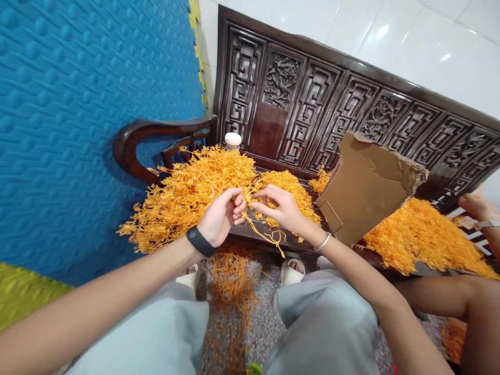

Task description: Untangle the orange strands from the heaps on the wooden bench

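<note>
My left hand (pixel 226 211) is closed with its fingers curled around a small cluster of orange cordyceps mushrooms (pixel 247 199). Long thin strands (pixel 269 238) trail from it down to the right. My right hand (pixel 281 208) meets the cluster from the other side, thumb and forefinger in a pinch at its edge. Behind my left hand rises a large pile of branching orange cordyceps (pixel 195 187). A smaller heap of short orange pieces (pixel 291 190) lies behind my right hand, on the dark wooden bench.
A cardboard piece (pixel 367 182) stands tilted on the bench, with another orange pile (pixel 425 237) beyond it. Near the carved backrest (pixel 281 114) is a white-lidded tub (pixel 233 141). Orange scraps (pixel 230 281) litter the floor between my feet. Another person's hand (pixel 478 207) shows at right.
</note>
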Demonstrator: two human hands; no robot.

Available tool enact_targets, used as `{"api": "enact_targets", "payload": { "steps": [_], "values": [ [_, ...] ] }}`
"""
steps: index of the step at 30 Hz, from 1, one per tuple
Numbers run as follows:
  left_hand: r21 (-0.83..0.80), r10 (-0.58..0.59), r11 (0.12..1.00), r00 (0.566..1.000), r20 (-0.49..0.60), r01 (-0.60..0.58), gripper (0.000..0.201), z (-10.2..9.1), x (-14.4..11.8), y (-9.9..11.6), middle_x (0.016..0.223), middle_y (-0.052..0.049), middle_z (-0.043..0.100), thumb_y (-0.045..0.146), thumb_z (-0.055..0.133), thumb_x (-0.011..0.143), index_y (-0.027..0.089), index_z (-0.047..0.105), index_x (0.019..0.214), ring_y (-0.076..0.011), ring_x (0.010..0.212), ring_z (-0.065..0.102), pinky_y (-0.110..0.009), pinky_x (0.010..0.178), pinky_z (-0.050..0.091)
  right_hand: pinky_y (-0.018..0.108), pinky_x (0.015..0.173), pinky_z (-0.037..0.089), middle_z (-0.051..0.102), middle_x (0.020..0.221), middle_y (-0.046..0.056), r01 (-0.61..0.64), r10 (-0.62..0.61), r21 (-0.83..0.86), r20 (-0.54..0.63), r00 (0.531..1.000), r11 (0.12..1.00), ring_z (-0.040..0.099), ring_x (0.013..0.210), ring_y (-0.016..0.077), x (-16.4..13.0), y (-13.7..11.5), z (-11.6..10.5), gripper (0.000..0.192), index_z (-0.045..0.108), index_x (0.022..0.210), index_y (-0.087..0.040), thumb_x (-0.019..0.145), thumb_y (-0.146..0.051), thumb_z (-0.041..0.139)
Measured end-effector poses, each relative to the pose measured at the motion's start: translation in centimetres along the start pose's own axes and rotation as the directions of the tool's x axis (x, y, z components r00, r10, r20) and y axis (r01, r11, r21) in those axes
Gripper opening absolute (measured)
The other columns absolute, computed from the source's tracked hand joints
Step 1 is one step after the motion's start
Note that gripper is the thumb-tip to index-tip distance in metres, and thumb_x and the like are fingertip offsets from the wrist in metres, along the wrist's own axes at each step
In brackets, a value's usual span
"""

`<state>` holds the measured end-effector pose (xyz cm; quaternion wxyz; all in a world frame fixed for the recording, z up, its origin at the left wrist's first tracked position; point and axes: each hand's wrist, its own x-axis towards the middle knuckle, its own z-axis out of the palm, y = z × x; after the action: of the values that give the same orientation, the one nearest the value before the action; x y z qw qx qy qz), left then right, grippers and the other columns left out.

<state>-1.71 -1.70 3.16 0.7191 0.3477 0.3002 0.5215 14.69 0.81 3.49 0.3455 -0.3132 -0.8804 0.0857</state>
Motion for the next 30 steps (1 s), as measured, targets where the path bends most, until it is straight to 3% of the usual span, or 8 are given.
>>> {"api": "enact_targets", "payload": {
  "steps": [7,12,18,21,25,30],
  "values": [
    [0.092,-0.052,0.995,0.994,0.095,0.044,0.035,-0.3,-0.1,-0.1,0.045,0.004,0.030,0.025,0.036,0.085,0.016,0.037,0.051,-0.0060,0.038,0.026,-0.018,0.037,0.026,0.025,0.063,0.040,0.055,0.078,0.002,-0.047,0.045,0.113,0.022,0.999,0.992,0.048,0.068,0.0100,-0.2,0.5,0.0,0.022,0.064,0.090,-0.018,0.082,-0.036,0.054],
    [0.141,-0.057,0.989,0.997,0.055,0.049,0.033,-1.1,0.4,-0.2,0.045,0.005,0.029,0.026,0.040,0.084,0.016,0.037,0.052,-0.0056,0.038,0.025,-0.018,0.036,0.025,0.029,0.076,0.042,0.058,0.090,0.004,-0.135,0.161,0.281,-0.070,0.984,0.950,0.053,0.088,0.0139,-0.4,0.8,-0.9,0.015,0.060,0.074,-0.017,0.078,-0.032,0.059],
    [0.235,-0.070,0.970,0.997,0.031,0.060,0.033,-1.5,0.3,-0.4,0.046,0.005,0.029,0.028,0.042,0.083,0.016,0.038,0.053,-0.0056,0.039,0.025,-0.017,0.036,0.026,0.030,0.076,0.044,0.061,0.078,0.000,-0.384,0.442,0.602,0.057,0.895,0.700,0.057,0.078,0.0124,-1.0,1.2,-1.3,0.019,0.056,0.074,-0.019,0.069,-0.034,0.066],
    [0.255,-0.068,0.965,0.998,0.013,0.063,0.032,-1.5,0.3,-0.5,0.046,0.005,0.029,0.028,0.044,0.083,0.016,0.039,0.053,-0.0055,0.039,0.025,-0.017,0.036,0.025,0.029,0.076,0.044,0.061,0.074,-0.001,-0.407,0.479,0.645,0.072,0.875,0.647,0.057,0.075,0.0116,-1.3,1.5,-1.6,0.018,0.057,0.071,-0.019,0.066,-0.031,0.069],
    [0.289,-0.062,0.956,0.998,0.004,0.058,0.032,-1.5,0.4,-0.5,0.046,0.005,0.029,0.028,0.045,0.082,0.016,0.039,0.053,-0.0050,0.039,0.024,-0.017,0.036,0.025,0.028,0.073,0.043,0.062,0.074,-0.001,-0.395,0.467,0.608,0.045,0.883,0.689,0.056,0.072,0.0112,-1.5,2.2,-2.0,0.013,0.060,0.070,-0.018,0.065,-0.028,0.067],
    [0.303,-0.034,0.952,0.999,-0.009,0.035,0.032,-0.2,0.2,-1.0,0.044,0.006,0.029,0.026,0.047,0.081,0.016,0.038,0.052,-0.0040,0.037,0.022,-0.016,0.035,0.022,0.027,0.064,0.040,0.060,0.066,0.000,-0.419,0.484,0.431,-0.048,0.874,0.799,0.052,0.063,0.0108,-1.7,3.5,-2.3,0.011,0.061,0.066,-0.016,0.064,-0.027,0.064]
  ]
}}
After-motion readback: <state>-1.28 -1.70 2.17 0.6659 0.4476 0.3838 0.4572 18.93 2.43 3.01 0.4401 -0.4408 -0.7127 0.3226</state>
